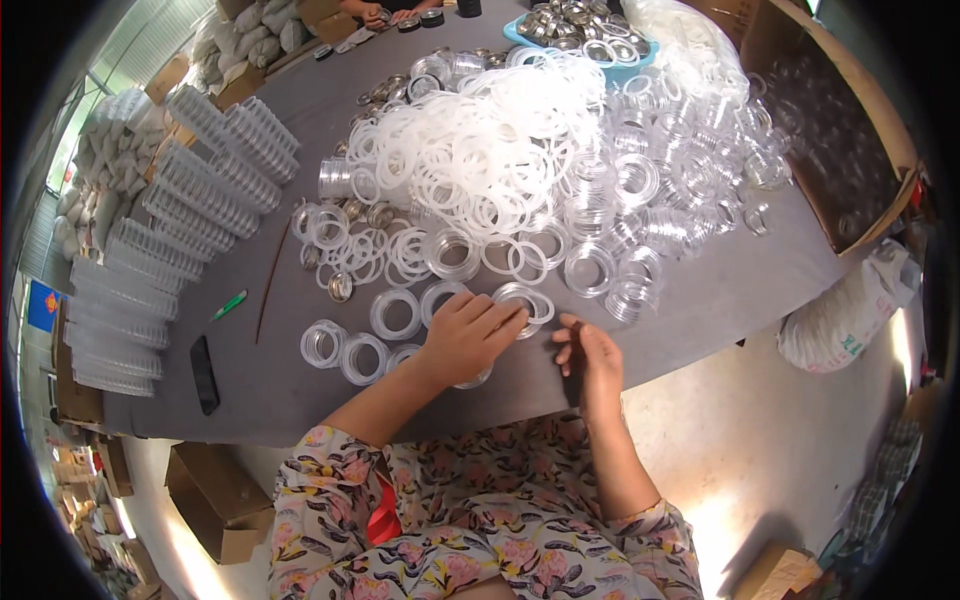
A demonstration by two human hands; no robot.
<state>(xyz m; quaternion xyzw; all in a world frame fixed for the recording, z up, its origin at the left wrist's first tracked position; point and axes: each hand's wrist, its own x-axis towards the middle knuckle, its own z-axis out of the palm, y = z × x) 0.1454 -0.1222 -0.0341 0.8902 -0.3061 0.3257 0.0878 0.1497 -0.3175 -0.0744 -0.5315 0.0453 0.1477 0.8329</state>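
Note:
My left hand [472, 338] reaches over the table with its fingers bent together at the near edge of a clear plastic ring [538, 298]. A flat white ring appears to lie on it, and my thumb is hidden. To the right, near the table's front edge, my right hand [594, 366] is raised with its fingers apart and nothing in it. Left of my left hand sit several thick clear rings, one of them a short stacked ring [322, 343]. Beyond my hands rises a large heap of flat white rings [470, 150].
Clear plastic rings [690, 170] spread right of the heap, below a blue basin [630, 72] of metal lids. Stacked clear parts [180, 220] line the left side, near a dark phone [204, 375] and green pen [229, 304]. Another person's hands [388, 16] work at the far edge.

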